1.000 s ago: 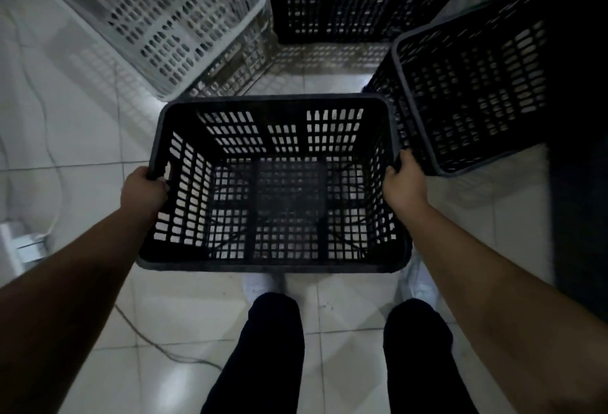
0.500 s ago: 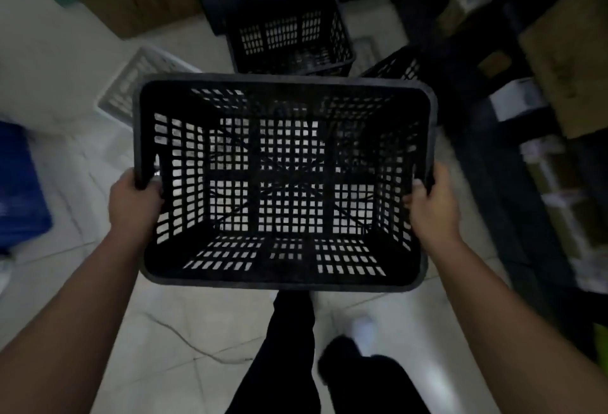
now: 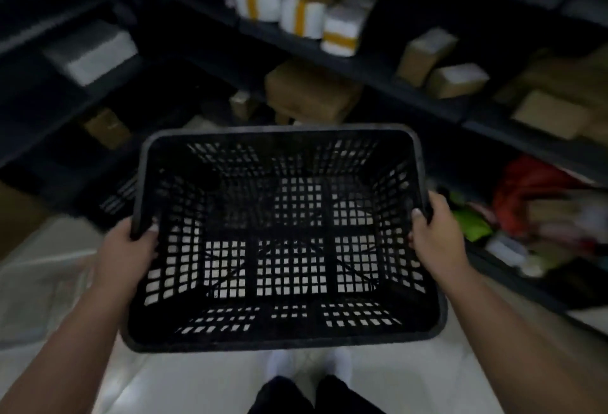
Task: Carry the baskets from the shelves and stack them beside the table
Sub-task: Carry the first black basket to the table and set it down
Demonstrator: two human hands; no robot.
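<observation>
While both hands grip, black basket (image 3: 283, 338) empty.

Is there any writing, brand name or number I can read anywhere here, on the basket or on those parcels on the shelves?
None can be read.
Black basket, held by the left hand and right hand: no label or marking shows.
White parcels with yellow bands: no print visible, too blurred.
Brown boxes on the shelves: blurred by motion; any labels are unreadable.
</observation>
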